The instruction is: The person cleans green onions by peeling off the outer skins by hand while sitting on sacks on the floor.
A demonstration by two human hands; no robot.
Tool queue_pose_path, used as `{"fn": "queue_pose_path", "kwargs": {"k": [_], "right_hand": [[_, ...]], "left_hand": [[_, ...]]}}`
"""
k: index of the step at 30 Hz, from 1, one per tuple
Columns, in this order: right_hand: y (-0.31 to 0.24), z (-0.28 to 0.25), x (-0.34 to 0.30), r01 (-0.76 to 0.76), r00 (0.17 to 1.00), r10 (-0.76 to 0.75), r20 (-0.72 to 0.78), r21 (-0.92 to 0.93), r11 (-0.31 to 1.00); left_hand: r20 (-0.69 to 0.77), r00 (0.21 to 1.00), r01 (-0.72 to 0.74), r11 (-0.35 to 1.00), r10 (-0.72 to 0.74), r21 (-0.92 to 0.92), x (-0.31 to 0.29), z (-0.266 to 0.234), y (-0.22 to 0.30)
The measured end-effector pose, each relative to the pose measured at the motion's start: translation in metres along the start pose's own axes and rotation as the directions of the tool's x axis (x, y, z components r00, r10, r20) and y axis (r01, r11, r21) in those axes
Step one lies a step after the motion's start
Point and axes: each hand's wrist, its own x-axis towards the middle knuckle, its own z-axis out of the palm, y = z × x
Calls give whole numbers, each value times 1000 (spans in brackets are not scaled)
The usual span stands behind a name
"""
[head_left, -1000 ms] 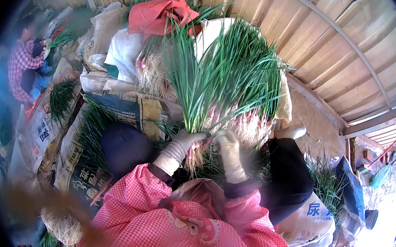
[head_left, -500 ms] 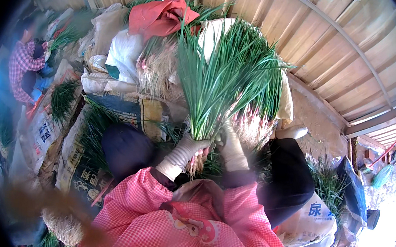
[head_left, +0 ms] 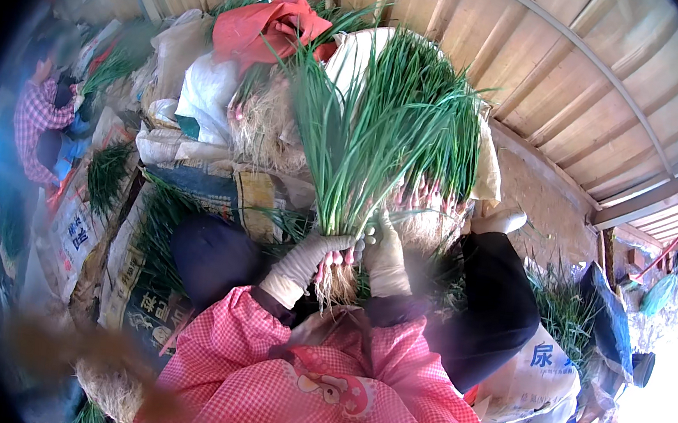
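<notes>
My left hand, in a pale glove, is wrapped round a bunch of green garlic just above its pinkish bulbs. The long leaves fan upward and away from me, while the stringy roots hang below my fingers. My gloved right hand is close against the right side of the bunch, its fingertips closed at the stems. Just beyond it, a larger heap of green garlic leans on a pale sack, bulbs and roots toward me.
Left of the heap lie more rooted stalks under a red cloth, beside a white sack. My knees flank the work. A printed sack lies at right. At far left sits another person. A corrugated wall stands behind.
The bunch has shifted slightly left and its leaves have spread. My right hand has moved a little left and down, and the bulbs and roots below my left hand show more fully.
</notes>
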Motion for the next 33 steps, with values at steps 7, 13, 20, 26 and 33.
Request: {"fn": "queue_pose_path", "kwargs": {"k": [7,13,20,26,33], "right_hand": [[-11,15,-20,200,980,-201,0,102,975],[-30,42,-33,291,946,-274,-172,84,953],[-95,12,-1,515,829,-502,-247,-16,857],[-290,-91,0,610,634,-771,-63,-573,548],[-115,85,-47,388,910,18,414,-868,311]], "left_hand": [[-28,997,70,992,-68,105,7,-20,-15],[-6,1000,27,998,-27,-59,5,-9,-20],[18,997,73,989,-71,-126,-3,-17,-21],[64,989,138,979,-130,-147,-12,-25,-2],[-81,995,53,998,-50,38,-5,-1,4]]}}
